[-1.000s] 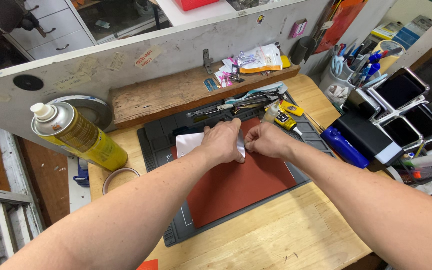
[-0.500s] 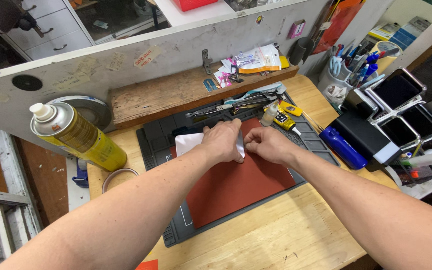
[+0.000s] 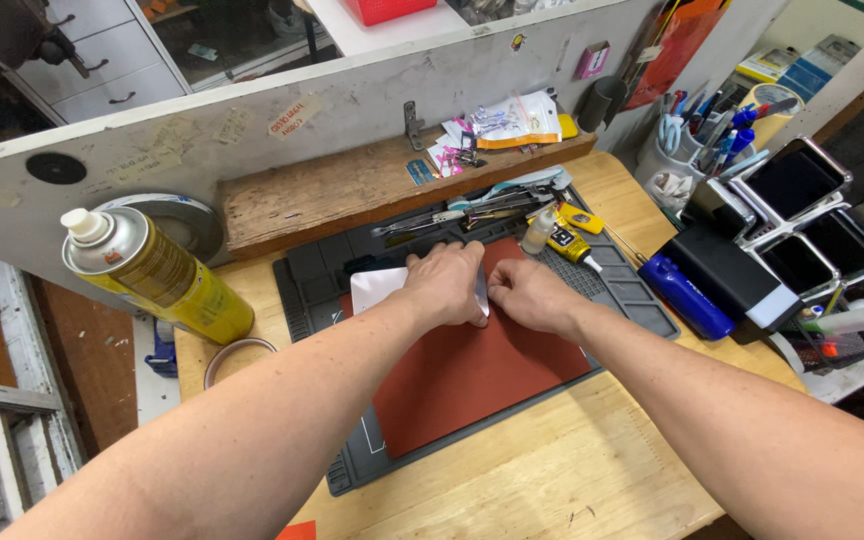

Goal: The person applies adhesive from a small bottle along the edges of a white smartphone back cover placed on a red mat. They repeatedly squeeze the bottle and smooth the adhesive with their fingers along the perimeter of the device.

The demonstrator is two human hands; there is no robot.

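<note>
Both hands down on a flat white device (image 3: 377, 287) at the top edge of the red mat (image 3: 472, 370), which sits on the grey work mat (image 3: 617, 290) on the wooden surface (image 3: 552, 480). Left hand (image 3: 445, 285) lies palm-down over most of it, fingers curled over the right end, pinning rather than pinching. Right hand (image 3: 527, 297) butts against that same end, fingertips tucked in at the edge; can't tell how far that grip is closed or whether anything thin sits between the fingers. Risks, as a judgement: uneven pressure at that edge could flex or crack a thin panel; a slip could skid the piece off the red mat into the tools (image 3: 472, 212) lying just behind. Small glue bottle (image 3: 539, 231) and yellow tube (image 3: 572, 243) just beside the right hand, easy to knock with a knuckle. Spray can (image 3: 157, 275) and tape roll (image 3: 237, 357) well apart to the left, low risk. Device itself: pale, smooth, rounded corner showing left of the left hand, lying flat; rest hidden under the hands, right end only a thin greyish sliver.
</note>
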